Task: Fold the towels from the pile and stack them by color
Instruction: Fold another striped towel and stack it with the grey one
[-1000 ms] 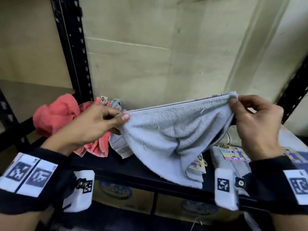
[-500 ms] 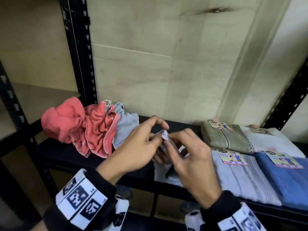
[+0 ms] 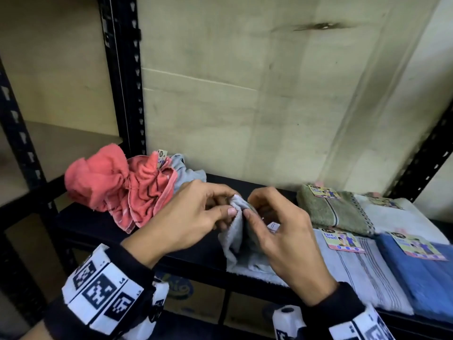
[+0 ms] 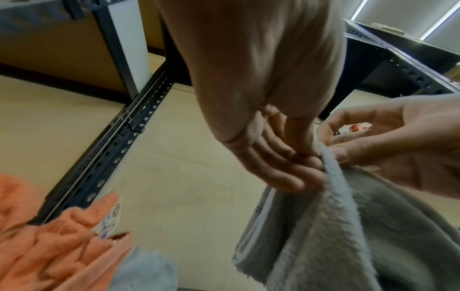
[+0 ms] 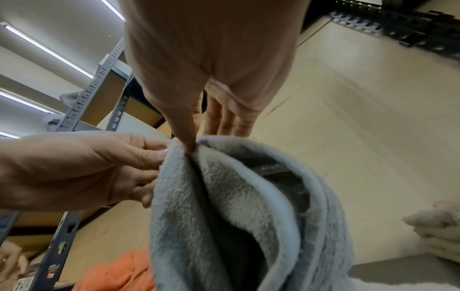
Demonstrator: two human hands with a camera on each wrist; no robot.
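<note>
A light grey towel [image 3: 236, 239] hangs doubled over above the front of the black shelf [image 3: 196, 251]. My left hand [image 3: 196, 214] pinches its top edge from the left, and my right hand [image 3: 274, 229] pinches the same edge from the right, the two hands almost touching. In the left wrist view the left fingers [image 4: 286, 173] press against the grey towel [image 4: 336, 226]. The right wrist view shows the thumb [image 5: 186, 137] on the grey towel [image 5: 224, 206] fold. A crumpled pile of pink towels [image 3: 117, 185] and a grey one [image 3: 188, 173] lies at the left.
At the right lie folded towels: an olive green one [image 3: 333, 212], a white one [image 3: 402, 217], a grey striped one [image 3: 355, 266] and a blue one [image 3: 421, 273], with paper labels. Black shelf uprights [image 3: 122, 77] stand at left and right. Cardboard boxes sit below.
A second ago the hands held the grey towel spread wide apart. They have come together at the middle, so the towel now hangs folded in half, and it is lower.
</note>
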